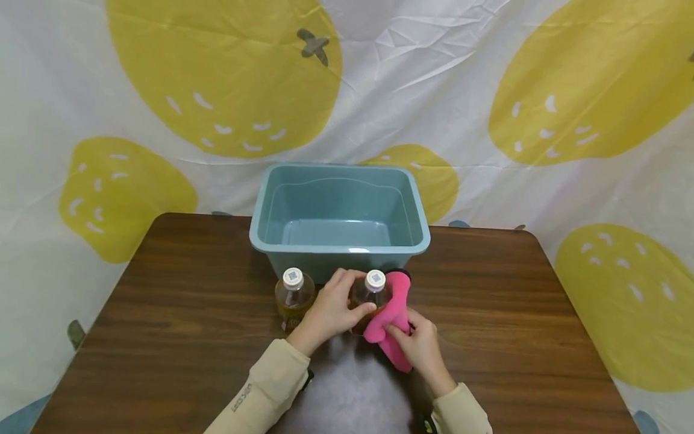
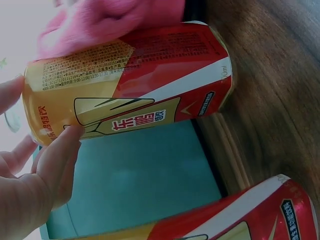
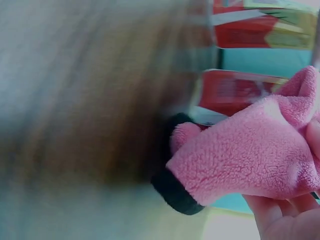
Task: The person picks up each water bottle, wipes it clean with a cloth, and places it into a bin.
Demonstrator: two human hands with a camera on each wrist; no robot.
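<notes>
A clear plastic bottle (image 1: 378, 295) with a white cap and a red and gold label (image 2: 155, 75) stands on the table. My left hand (image 1: 333, 306) grips it near the shoulder, thumb on the near side and fingers behind. On its right side lies a bunched pink cloth (image 1: 399, 295) with black edging, fuzzy in the right wrist view. My right hand (image 1: 420, 342) pinches this cloth (image 3: 250, 150) at its near right part. To the left is a second bottle (image 1: 295, 298) of the same kind, partly hidden by the left wrist.
Behind the bottles sits a blue-green plastic bin (image 1: 341, 248), with nothing visible inside. The brown wooden table (image 1: 190, 313) stretches to both sides. A white curtain with yellow fruit prints (image 1: 228, 72) hangs right behind the table.
</notes>
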